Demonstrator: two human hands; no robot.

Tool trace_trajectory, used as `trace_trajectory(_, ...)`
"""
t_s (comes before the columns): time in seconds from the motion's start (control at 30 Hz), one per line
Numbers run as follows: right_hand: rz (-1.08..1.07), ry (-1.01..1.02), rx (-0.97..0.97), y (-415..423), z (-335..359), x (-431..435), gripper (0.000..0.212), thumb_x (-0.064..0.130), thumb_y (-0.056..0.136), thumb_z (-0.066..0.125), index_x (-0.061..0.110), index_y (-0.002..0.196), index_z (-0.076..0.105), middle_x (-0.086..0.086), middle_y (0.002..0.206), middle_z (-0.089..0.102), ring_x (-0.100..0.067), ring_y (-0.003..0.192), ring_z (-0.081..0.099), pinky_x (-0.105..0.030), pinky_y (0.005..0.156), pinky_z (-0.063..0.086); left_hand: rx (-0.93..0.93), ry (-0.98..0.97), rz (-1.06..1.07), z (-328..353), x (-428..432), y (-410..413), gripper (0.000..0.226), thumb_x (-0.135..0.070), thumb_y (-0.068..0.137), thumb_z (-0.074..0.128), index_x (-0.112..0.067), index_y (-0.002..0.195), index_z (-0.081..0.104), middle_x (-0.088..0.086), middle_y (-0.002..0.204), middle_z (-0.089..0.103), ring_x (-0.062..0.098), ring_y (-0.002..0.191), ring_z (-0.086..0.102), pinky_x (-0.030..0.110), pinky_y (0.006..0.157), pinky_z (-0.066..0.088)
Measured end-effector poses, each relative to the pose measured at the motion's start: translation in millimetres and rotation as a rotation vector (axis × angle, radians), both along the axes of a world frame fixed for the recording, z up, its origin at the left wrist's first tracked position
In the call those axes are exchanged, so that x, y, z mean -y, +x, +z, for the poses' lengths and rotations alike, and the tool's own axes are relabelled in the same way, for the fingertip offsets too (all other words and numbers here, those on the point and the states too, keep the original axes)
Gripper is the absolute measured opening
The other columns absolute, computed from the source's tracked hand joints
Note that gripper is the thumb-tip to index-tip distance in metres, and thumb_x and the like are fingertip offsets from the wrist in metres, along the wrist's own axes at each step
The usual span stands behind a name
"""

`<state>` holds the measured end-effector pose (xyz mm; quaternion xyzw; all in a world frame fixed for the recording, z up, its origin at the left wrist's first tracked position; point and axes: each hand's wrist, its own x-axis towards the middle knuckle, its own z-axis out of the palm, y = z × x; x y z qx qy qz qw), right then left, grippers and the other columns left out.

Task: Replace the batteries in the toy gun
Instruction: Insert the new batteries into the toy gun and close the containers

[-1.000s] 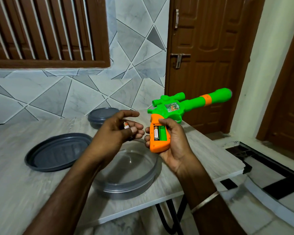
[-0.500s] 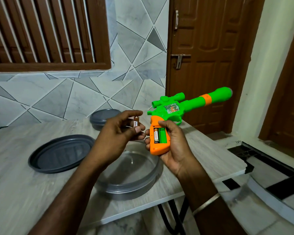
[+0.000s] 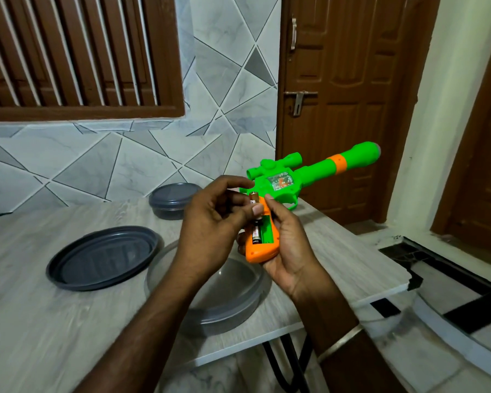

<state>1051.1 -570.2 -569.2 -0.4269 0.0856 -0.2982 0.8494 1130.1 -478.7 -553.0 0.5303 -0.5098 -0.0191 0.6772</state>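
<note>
My left hand: fingers pinch loose battery at open grip compartment | my right hand: curled round toy gun grip, above table, right side | seated battery: left slot

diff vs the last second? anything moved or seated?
The left hand, pinching the loose battery, moved right to the toy gun, bringing the battery to the top of the open compartment; not seated yet. Unchanged: the right hand holds the orange grip, one seated battery fills one slot, the other is empty.
</note>
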Motion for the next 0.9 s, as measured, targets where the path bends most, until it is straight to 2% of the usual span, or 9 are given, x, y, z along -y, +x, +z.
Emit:
trace_trajectory(0.07,-0.015,0.053,0.002,1,0,-2,0.035,0.04,0.096,0.049,0.014,0.104,0.071,-0.018,0.108,0.059,-0.028,0.084,0.058,-0.037,0.073,0.044,-0.015,0.0,0.006,-2,5,-3,0.027,0.003,0.078,0.078,-0.01,0.1,0.069,0.017,0.088,0.073,0.027,0.087,0.073,0.033,0.076,0.061)
trace_trajectory(0.17,-0.032,0.103,-0.006,1,-1,-2,0.04,0.037,0.098,0.048,0.008,0.119,0.065,-0.017,0.113,0.064,-0.029,0.098,0.062,-0.038,0.079,0.048,0.041,0.024,0.087,-5,11,-5,0.024,-0.002,0.074,0.081,-0.017,0.089,0.07,0.003,0.08,0.073,0.012,0.078,0.07,0.024,0.07,0.056)
trace_trajectory(0.2,-0.025,0.104,-0.006,0,0,-1,0.041,0.037,0.099,0.046,0.006,0.118,0.065,-0.014,0.104,0.069,-0.025,0.091,0.066,-0.036,0.076,0.052,0.077,0.035,0.118,-6,12,-5,0.022,-0.007,0.072,0.082,-0.016,0.088,0.07,0.0,0.078,0.072,0.01,0.076,0.069,0.022,0.067,0.054)
trace_trajectory(0.27,0.009,0.11,0.002,-2,0,1,0.038,0.038,0.1,0.044,0.008,0.101,0.068,-0.007,0.08,0.073,-0.015,0.068,0.07,-0.028,0.061,0.057,0.122,0.06,0.17,-8,13,-5,0.02,-0.008,0.072,0.085,-0.014,0.086,0.072,-0.003,0.075,0.071,0.008,0.071,0.067,0.015,0.063,0.048)
trace_trajectory(0.33,0.018,0.116,0.003,-4,-1,3,0.038,0.037,0.101,0.042,0.01,0.095,0.067,-0.006,0.071,0.071,-0.013,0.061,0.07,-0.024,0.053,0.056,0.164,0.091,0.209,-9,13,-5,0.017,-0.009,0.073,0.085,-0.015,0.084,0.074,-0.005,0.074,0.07,0.007,0.069,0.065,0.013,0.061,0.044)
trace_trajectory(0.5,0.02,0.089,-0.029,-3,1,1,0.041,0.039,0.1,0.044,0.007,0.117,0.065,-0.013,0.099,0.073,-0.022,0.085,0.072,-0.031,0.068,0.06,0.222,0.122,0.286,-10,14,-4,0.01,-0.029,0.076,0.079,-0.02,0.081,0.077,-0.004,0.076,0.068,0.011,0.072,0.063,0.03,0.065,0.048)
trace_trajectory(0.63,0.025,0.094,-0.031,-2,2,1,0.045,0.038,0.1,0.044,0.003,0.121,0.064,-0.014,0.105,0.072,-0.023,0.093,0.07,-0.034,0.084,0.055,0.355,0.116,0.352,-10,12,-8,0.014,-0.03,0.08,0.073,-0.017,0.083,0.076,-0.003,0.077,0.063,0.009,0.075,0.057,0.024,0.067,0.042)
trace_trajectory(0.77,0.035,0.12,-0.012,-2,1,0,0.043,0.038,0.102,0.041,0.004,0.104,0.067,-0.013,0.093,0.072,-0.02,0.083,0.072,-0.029,0.078,0.057,0.468,0.089,0.437,-13,14,-13,0.014,-0.027,0.083,0.07,-0.013,0.08,0.072,-0.001,0.075,0.058,0.016,0.074,0.053,0.028,0.066,0.038)
trace_trajectory(0.9,0.044,0.132,0.045,-4,4,-2,0.043,0.035,0.104,0.038,0.004,0.096,0.067,-0.012,0.084,0.074,-0.018,0.075,0.073,-0.026,0.07,0.059,0.538,0.075,0.474,-16,15,-14,0.014,-0.023,0.085,0.07,-0.01,0.079,0.069,0.003,0.077,0.058,0.021,0.075,0.053,0.035,0.066,0.042)
